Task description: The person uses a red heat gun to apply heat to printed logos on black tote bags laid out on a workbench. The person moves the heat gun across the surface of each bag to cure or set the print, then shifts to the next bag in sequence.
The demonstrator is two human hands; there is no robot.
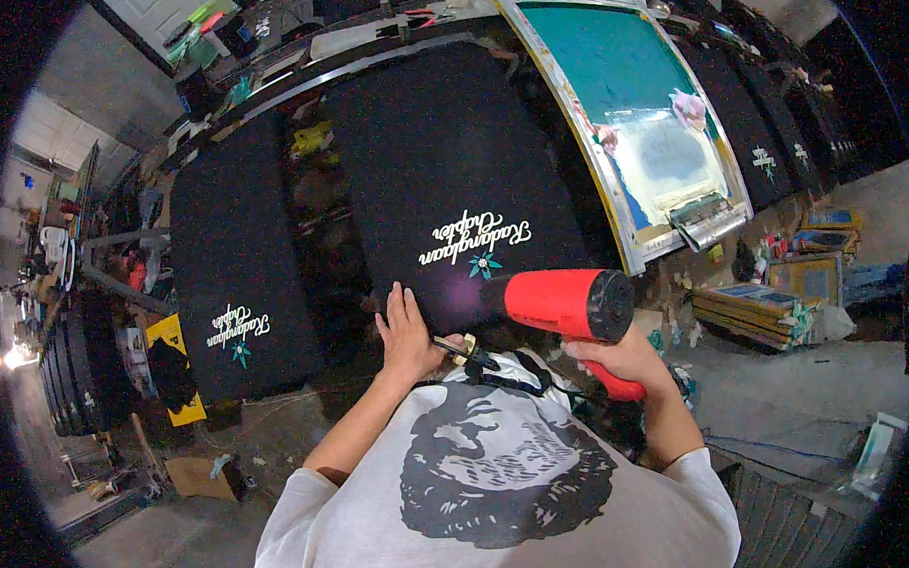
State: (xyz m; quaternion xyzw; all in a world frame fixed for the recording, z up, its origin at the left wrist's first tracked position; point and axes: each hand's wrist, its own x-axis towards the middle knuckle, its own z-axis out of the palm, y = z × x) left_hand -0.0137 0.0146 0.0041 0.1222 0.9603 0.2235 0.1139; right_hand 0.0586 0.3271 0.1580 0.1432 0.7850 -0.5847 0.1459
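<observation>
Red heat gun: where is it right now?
In the head view, the red heat gun is right of centre, gripped by the right hand, its dark nozzle just below the green flower print.

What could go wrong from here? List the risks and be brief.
The red dryer in the right grip points roughly toward the left grip at the near edge of the black fabric, so heat might reach the skin. Its nozzle sits close to the white-and-green print, which could overheat. A careless swing might also bump the framed green screen just beyond.
</observation>
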